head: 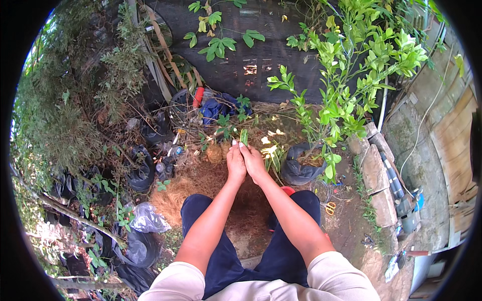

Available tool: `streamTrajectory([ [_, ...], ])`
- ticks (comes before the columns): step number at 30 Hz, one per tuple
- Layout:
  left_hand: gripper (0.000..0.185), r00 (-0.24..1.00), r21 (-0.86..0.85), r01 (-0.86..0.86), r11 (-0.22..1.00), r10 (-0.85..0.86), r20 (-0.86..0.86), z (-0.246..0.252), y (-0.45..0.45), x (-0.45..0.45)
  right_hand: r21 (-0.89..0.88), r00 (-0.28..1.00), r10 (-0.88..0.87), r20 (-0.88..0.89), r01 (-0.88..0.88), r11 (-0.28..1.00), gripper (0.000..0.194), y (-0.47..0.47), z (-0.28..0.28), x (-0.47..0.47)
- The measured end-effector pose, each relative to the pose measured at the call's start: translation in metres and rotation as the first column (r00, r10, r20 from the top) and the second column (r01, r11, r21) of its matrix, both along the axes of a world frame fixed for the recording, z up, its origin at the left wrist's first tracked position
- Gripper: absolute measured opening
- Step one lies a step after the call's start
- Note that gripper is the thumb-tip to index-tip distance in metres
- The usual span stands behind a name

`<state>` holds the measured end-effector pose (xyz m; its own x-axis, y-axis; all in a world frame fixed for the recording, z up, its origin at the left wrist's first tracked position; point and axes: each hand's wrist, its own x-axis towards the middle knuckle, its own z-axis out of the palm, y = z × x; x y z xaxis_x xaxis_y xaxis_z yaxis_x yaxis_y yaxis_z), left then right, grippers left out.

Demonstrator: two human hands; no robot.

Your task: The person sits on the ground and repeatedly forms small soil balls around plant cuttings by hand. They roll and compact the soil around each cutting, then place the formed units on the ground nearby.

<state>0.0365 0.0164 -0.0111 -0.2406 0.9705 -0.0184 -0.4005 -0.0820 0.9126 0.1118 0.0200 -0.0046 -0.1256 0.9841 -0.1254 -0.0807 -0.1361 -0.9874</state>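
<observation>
My left hand (235,162) and my right hand (253,161) are pressed side by side in front of my knees, fingers pointing away from me. A short green leaf piece (244,137) sticks up at the fingertips, against my right hand; whether the left fingers also grip it is hidden. Below and around the hands lies loose brown coconut fibre (175,197) on the ground. A round fibre ball (214,153) sits just left of my left hand. Cut leaves with pale ends (272,152) lie right of my right hand.
A potted citrus-like plant in a black bag (297,165) stands to the right, with orange-handled scissors (330,208) nearer me. Clear plastic (148,218) and black nursery bags (140,169) lie left. Stone blocks (375,169) edge the right side; dark sheeting (248,49) hangs behind.
</observation>
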Motion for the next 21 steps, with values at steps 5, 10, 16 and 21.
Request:
streamTrajectory([
  [5, 0.051, 0.998, 0.001, -0.030, 1.000, 0.030, -0.061, 0.006, -0.005, 0.002, -0.053, 0.991, -0.021, -0.132, 0.014, 0.998, 0.063, 0.004, -0.004, 0.001],
  [10, 0.051, 0.997, -0.013, -0.010, 1.000, 0.011, 0.082, 0.014, -0.005, 0.005, -0.041, 0.990, 0.095, -0.104, -0.100, 0.994, 0.055, 0.005, 0.000, 0.005],
  [16, 0.054, 0.992, -0.115, 0.091, 0.989, -0.081, 0.095, 0.019, -0.003, -0.007, 0.003, 0.990, 0.093, -0.109, -0.094, 0.996, 0.043, 0.006, -0.002, 0.000],
  [21, 0.052, 0.998, -0.078, 0.018, 0.997, -0.013, 0.062, 0.018, -0.003, -0.005, 0.028, 0.986, 0.129, -0.104, -0.127, 0.992, 0.033, 0.009, -0.008, 0.001],
])
